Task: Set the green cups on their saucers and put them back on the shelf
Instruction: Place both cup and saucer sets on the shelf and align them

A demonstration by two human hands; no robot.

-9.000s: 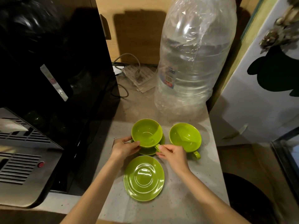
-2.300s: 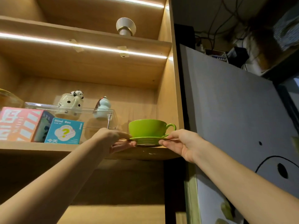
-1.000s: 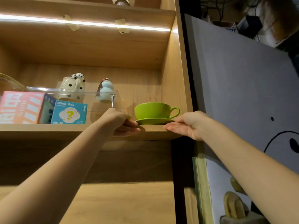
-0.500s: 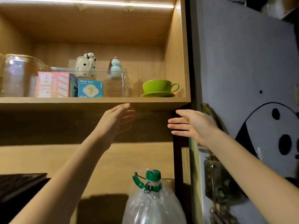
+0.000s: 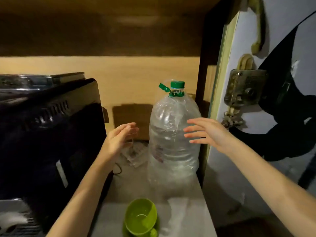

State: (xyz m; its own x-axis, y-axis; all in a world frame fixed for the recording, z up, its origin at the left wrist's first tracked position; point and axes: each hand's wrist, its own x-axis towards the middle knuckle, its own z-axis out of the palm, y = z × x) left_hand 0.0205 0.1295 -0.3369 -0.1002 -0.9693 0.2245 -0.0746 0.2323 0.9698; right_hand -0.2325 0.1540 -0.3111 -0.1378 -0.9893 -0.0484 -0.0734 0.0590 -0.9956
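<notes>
The pale counter (image 5: 184, 218) carries a water bottle (image 5: 173, 139) and a saucer (image 5: 158, 227) under a green cup (image 5: 141, 217)

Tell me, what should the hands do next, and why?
Probably lower both open, empty hands, left hand and right hand, to the green cup on its saucer on the counter; it isn't on the shelf yet.

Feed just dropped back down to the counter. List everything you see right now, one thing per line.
Green ceramic cup: one, on a green saucer, near edge of the counter.
Pale speckled counter: one, under the cup and bottle.
Large clear plastic water bottle: one, green cap, upright behind the cup.
Black glossy appliance: one, left side.
Brass padlock: one, on the pale door at right.
Left hand: open, empty, raised left of the bottle.
Right hand: open, empty, before the bottle's right side.
</notes>
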